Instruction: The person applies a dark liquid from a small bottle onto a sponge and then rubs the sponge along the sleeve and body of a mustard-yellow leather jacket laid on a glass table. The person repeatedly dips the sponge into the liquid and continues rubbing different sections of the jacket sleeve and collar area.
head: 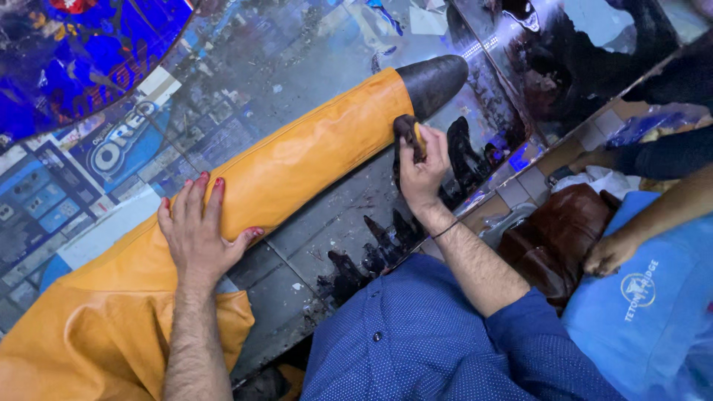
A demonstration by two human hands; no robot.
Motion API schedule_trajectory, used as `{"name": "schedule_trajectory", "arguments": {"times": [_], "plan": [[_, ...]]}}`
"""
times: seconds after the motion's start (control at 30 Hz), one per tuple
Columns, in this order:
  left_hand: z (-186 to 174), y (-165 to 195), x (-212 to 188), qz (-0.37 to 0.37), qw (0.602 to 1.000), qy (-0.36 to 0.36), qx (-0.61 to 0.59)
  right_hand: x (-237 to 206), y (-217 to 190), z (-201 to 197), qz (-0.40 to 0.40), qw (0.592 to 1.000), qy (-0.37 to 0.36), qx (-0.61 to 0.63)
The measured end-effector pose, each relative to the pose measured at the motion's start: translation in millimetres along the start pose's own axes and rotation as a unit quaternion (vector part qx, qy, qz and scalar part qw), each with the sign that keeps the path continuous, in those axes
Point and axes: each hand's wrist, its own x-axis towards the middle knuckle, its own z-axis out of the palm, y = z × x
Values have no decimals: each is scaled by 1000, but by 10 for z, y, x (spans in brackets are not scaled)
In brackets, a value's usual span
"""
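Note:
A long orange leather sleeve [312, 152] lies diagonally across a stained worktable [327, 230]; its far end [434, 80] is dyed dark brown. My left hand [197, 234] lies flat on the sleeve's middle, fingers spread, pinning it down. My right hand [423, 167] grips a small dark-stained sponge [410, 132] with a yellow core and presses it against the sleeve where orange meets the dark end. The rest of the orange garment [89, 334] bunches at the lower left.
Dark dye smears [371, 252] mark the table near my blue shirt [416, 341]. At right another person in a light blue shirt [646, 297] rests a hand [609, 254] on brown leather [557, 238]. Blue printed packaging sheets [89, 59] cover the upper left.

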Motion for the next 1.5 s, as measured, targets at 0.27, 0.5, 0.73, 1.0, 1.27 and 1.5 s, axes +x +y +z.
{"name": "schedule_trajectory", "arguments": {"times": [0.27,0.5,0.73,1.0,1.27,1.5], "plan": [[74,-37,-34,-6,1000,28,5,686,-107,18,-17,999,-13,25],[108,-58,22,-10,999,31,9,548,-68,-76,-54,995,-81,25],[-126,-28,108,21,1000,2,16,138,-117,22,-145,984,-98,15],[-541,-483,-15,-20,995,-93,7,75,-308,194,-157,985,-74,-17],[-436,-538,-155,-10,999,-21,-23,-246,-738,424,-210,968,-134,14],[-449,-541,-172,0,999,-13,-34,-355,-1015,528,-179,974,-137,30]]}}
